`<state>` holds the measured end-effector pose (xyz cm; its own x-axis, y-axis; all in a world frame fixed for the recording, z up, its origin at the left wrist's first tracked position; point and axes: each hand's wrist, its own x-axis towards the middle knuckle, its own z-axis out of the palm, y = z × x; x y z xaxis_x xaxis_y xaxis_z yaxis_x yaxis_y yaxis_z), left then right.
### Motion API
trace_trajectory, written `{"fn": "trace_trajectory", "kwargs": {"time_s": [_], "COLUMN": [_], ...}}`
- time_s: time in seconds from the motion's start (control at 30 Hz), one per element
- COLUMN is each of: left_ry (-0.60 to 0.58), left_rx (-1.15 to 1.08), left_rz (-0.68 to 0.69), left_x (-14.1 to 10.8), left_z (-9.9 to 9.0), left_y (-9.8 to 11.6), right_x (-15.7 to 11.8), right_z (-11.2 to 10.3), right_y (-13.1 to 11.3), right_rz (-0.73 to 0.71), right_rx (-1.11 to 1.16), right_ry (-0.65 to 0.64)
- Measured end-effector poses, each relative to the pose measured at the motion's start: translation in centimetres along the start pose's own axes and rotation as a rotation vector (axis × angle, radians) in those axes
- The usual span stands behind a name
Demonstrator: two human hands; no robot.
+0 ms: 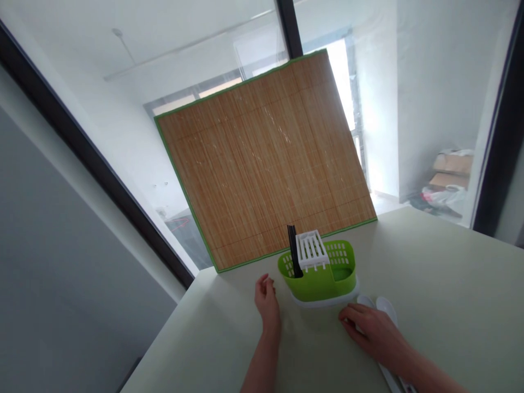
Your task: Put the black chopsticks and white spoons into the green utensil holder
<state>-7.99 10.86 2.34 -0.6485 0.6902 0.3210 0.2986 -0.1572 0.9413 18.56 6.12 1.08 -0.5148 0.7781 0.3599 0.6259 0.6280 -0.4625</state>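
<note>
A lime-green plastic utensil holder (317, 288) with slotted walls stands upright on a white base tray (326, 302). Across its top sits a small white slatted rack (311, 248), and black chopsticks (293, 251) lean in its left end. My left hand (266, 297) is just left of the holder, apart from it, fingers curled in with nothing visible between them. Near the holder's front right corner, my right hand (366, 323) rests low with bent fingers drawn together, also with nothing visible in it. Beside and partly beneath that hand and forearm lie white spoons (387, 309).
All this is on a pale tabletop (442, 289). Behind the holder a bamboo mat (266, 164) with green edging leans against a glass wall with dark frames (291, 30). Cardboard boxes (452, 164) and plastic bags lie beyond the glass on the right.
</note>
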Motion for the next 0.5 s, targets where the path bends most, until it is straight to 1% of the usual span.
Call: {"fn": "trace_trajectory", "kwargs": {"time_s": [0.03, 0.07, 0.13, 0.17, 0.23, 0.3, 0.4, 0.5], "left_ry": [-0.017, -0.061, -0.188, -0.258, -0.363, -0.425, -0.493, -0.53], "left_rx": [-0.015, -0.036, -0.079, -0.088, -0.061, 0.002, 0.092, 0.161], "left_rz": [-0.039, -0.081, -0.137, -0.143, -0.116, -0.071, 0.002, 0.039], "left_x": [-1.3, -2.6, -4.5, -5.1, -5.9, -6.4, -6.7, -7.0], "left_z": [-0.5, -0.9, -1.1, -1.1, -0.8, -0.4, -0.1, -0.2], "left_y": [-0.8, -1.4, -2.2, -2.2, -2.1, -1.7, -1.3, -1.0], "right_x": [0.0, 0.0, 0.0, 0.0, 0.1, 0.2, 0.3, 0.3], "right_z": [0.0, -0.1, -0.1, -0.2, -0.5, -1.0, -1.7, -1.9], "right_y": [0.0, 0.0, 0.0, 0.0, 0.2, 0.8, 2.3, 3.3], "right_rz": [0.005, 0.007, 0.002, 0.0, -0.002, 0.003, 0.036, 0.073], "right_rx": [-0.004, -0.01, -0.037, -0.059, -0.111, -0.161, -0.258, -0.35], "right_ry": [0.005, 0.009, 0.016, 0.027, 0.067, 0.124, 0.187, 0.19]}}
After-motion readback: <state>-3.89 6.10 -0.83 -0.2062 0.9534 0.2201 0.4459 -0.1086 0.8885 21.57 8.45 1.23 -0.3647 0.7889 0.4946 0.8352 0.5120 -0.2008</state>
